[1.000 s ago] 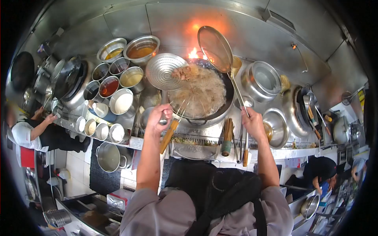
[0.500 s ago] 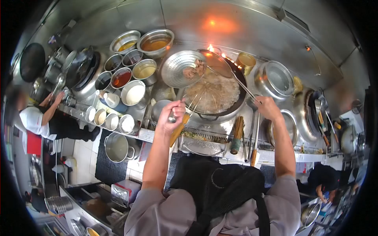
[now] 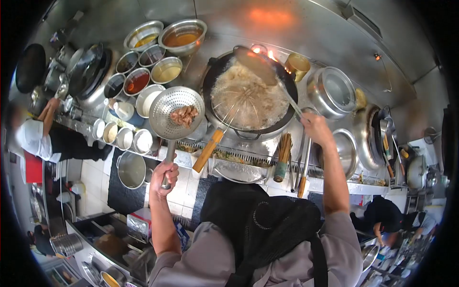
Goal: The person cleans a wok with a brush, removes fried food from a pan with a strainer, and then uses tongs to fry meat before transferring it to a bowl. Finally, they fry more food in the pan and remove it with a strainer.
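My left hand [image 3: 164,178] is closed round the handle of a perforated strainer [image 3: 160,103], which carries a small heap of brown meat pieces [image 3: 184,116]. My right hand [image 3: 315,127] grips the metal handle of a ladle [image 3: 258,68], whose bowl is blurred over the far part of the wok. Foaming, bubbling liquid fills the wok [image 3: 209,88]. A wire skimmer [image 3: 243,99] lies in the foam, its wooden handle [image 3: 208,151] resting over the near rim, with no hand on it.
Flames [image 3: 270,54] burn behind the wok. Bowls of sauces [image 3: 138,81] and a squeeze bottle [image 3: 124,109] stand left. A bamboo brush [image 3: 283,158] and steel pots [image 3: 332,91] are right. One person [image 3: 36,138] stands far left; another [image 3: 382,215] is at lower right.
The strainer with the meat has moved left and toward me, away from the wok, with my left hand lower on its handle. The ladle has shifted slightly, and the camera view has moved a little.
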`<state>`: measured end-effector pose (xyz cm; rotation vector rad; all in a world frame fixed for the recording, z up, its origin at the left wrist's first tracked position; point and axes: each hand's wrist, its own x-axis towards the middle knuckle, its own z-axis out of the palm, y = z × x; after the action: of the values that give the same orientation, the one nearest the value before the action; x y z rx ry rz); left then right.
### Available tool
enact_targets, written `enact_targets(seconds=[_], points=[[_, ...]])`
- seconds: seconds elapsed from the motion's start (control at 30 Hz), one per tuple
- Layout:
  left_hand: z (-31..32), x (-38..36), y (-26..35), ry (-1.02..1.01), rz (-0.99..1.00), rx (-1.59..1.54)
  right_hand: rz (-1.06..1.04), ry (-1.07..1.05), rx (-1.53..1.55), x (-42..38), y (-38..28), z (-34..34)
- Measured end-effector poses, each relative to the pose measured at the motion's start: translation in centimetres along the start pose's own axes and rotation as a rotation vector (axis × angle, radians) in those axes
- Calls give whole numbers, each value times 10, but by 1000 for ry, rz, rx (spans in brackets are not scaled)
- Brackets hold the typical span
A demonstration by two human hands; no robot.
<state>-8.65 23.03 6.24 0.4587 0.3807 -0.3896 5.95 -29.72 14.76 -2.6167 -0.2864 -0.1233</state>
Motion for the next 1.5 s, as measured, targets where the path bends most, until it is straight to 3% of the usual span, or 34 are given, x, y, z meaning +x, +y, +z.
enact_targets(seconds=[0.13, 0.2, 0.3, 0.4, 0.53, 0.6, 0.63, 0.7, 0.77, 0.87, 0.93, 0.97, 1.07, 1.17, 1.37, 1.5], points=[[-17, -13, -6, 33, -29, 74, 15, -29, -57, 2, -26, -45], [-30, -11, -10, 13, -54, 36, 88, -27, -232, 15, -33, -62], [-53, -5, -13, -15, -109, -56, 28, -43, -343, 28, -43, -84], [-89, 8, -11, -9, -180, -159, -52, -84, -383, 42, -33, -88], [-99, 14, 3, 29, -216, 7, -24, -132, -343, 52, -38, -74], [-89, 16, 11, 365, -193, 758, -46, -99, -362, 52, -36, -68], [-119, 25, 11, 380, -59, 1277, -49, -98, -360, 52, -38, -68], [-63, 33, -7, 489, 700, 2089, -28, -71, -435, 51, -44, -73], [1, 60, -37, 271, 765, 1698, -54, -56, -491, 57, -51, -72], [50, 84, -76, 177, 749, 1856, -94, -82, -590, 77, -41, -67], [48, 99, -85, 144, 365, 2089, -101, -115, -632, 91, -14, -54], [48, 93, -82, 114, 538, 2102, -144, -82, -643, 95, 9, -46], [79, 68, -60, 155, 416, 2211, -197, -75, -692, 88, 23, -47], [96, 54, -50, 196, 432, 2229, -136, -164, -728, 74, 20, -55], [112, 42, -44, 227, 446, 2229, -85, -190, -531, 39, 47, -72], [112, 41, -43, 198, 494, 2218, 83, -171, -316, 20, 36, -92]])
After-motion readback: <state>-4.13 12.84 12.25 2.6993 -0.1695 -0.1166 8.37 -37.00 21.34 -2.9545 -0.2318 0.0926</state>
